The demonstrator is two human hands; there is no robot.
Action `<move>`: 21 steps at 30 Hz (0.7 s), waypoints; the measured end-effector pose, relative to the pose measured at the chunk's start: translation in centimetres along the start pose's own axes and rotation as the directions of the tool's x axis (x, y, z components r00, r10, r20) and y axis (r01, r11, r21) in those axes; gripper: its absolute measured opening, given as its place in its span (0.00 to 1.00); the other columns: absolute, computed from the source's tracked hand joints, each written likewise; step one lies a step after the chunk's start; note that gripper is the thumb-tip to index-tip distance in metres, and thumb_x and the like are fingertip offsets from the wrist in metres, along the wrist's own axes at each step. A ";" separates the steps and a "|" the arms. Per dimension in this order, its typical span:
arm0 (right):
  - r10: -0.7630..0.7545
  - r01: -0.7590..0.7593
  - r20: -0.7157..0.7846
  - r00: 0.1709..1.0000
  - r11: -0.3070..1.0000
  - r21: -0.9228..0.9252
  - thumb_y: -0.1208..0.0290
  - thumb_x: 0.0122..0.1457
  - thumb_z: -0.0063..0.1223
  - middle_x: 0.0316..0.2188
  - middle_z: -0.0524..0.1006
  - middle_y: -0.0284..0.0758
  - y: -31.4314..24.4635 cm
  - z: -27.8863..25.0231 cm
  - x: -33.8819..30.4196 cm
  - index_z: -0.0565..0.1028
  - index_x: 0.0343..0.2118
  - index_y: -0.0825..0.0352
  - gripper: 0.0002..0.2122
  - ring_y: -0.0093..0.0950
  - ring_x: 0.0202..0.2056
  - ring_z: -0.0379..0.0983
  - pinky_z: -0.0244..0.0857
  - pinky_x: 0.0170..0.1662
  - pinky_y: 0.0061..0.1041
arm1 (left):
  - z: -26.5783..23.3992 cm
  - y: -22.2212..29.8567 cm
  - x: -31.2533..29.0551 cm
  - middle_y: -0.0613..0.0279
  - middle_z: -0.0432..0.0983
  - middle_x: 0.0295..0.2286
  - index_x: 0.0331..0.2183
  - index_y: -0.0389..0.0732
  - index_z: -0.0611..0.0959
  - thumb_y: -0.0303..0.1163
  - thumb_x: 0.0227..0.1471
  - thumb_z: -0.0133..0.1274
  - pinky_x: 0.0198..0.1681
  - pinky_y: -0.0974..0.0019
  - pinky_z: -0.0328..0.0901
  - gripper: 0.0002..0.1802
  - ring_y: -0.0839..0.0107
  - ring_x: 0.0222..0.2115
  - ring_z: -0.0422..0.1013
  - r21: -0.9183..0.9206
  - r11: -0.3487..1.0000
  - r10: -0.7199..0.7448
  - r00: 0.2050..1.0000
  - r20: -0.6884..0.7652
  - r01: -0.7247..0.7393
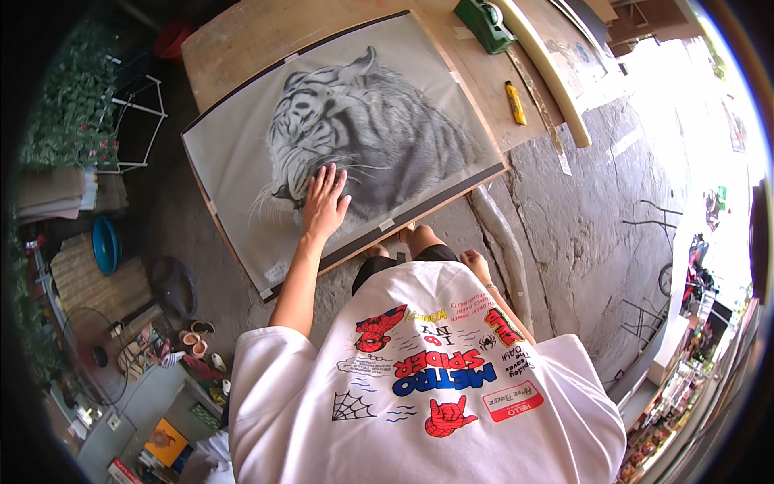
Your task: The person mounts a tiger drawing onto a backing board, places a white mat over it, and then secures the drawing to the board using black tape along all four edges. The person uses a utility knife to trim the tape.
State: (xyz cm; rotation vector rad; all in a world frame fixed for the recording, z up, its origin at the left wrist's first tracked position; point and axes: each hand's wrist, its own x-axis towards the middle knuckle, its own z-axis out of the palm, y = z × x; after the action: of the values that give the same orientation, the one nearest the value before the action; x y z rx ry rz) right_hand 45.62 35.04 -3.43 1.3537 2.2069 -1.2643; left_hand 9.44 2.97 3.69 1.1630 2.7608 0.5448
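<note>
My left hand (325, 202) lies flat with its fingers stretched out on a large black, grey and white tiger picture (403, 137). It rests near the tiger's muzzle and holds nothing. Dark strips border the picture's sheet, and small pieces of pale tape sit along its edges. My right hand (476, 264) hangs low beside my thigh, apart from the table; its fingers are too small and partly hidden to make out. The picture lies on a brown wooden tabletop (230, 48).
On the table's right part are a green tape dispenser (485, 26), a yellow utility knife (515, 103), a long ruler (538, 101) and a pale roll (548, 77). A blue basin (106, 244), a standing fan (98, 356) and several shoes (193, 339) stand at the left.
</note>
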 end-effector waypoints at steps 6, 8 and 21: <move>-0.018 0.134 -0.415 0.910 0.959 0.251 0.59 0.70 0.51 0.19 0.75 0.32 -6.9 -9.3 5.1 0.75 0.27 0.69 0.19 0.22 0.18 0.70 0.63 0.23 0.26 | 1.6 3.1 6.1 0.53 0.55 0.69 0.69 0.48 0.64 0.42 0.61 0.53 0.71 0.45 0.47 0.37 0.49 0.69 0.53 -0.015 0.993 0.116 0.992 0.048 -0.116; -0.144 0.293 -0.495 0.857 0.926 0.238 0.59 0.70 0.50 0.18 0.74 0.32 -11.0 -13.9 9.1 0.76 0.28 0.69 0.18 0.22 0.20 0.71 0.64 0.25 0.25 | 1.9 4.5 7.5 0.54 0.56 0.69 0.69 0.49 0.64 0.42 0.63 0.51 0.71 0.46 0.48 0.36 0.50 0.69 0.52 -0.022 0.991 0.132 0.991 0.040 -0.131; -0.529 0.623 -0.442 0.725 0.777 0.093 0.56 0.68 0.53 0.44 0.83 0.45 -34.7 -28.8 43.1 0.76 0.52 0.69 0.20 0.35 0.41 0.82 0.74 0.48 0.32 | 3.2 13.0 14.8 0.55 0.56 0.69 0.69 0.49 0.64 0.39 0.63 0.51 0.71 0.47 0.48 0.36 0.50 0.69 0.52 0.012 0.999 0.037 0.979 0.199 -0.040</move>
State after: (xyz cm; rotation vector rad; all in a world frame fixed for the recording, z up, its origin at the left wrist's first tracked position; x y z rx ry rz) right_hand 0.18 76.72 6.29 1.0828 3.0204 -1.6138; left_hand 8.46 22.71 6.13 1.2057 2.5830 0.3871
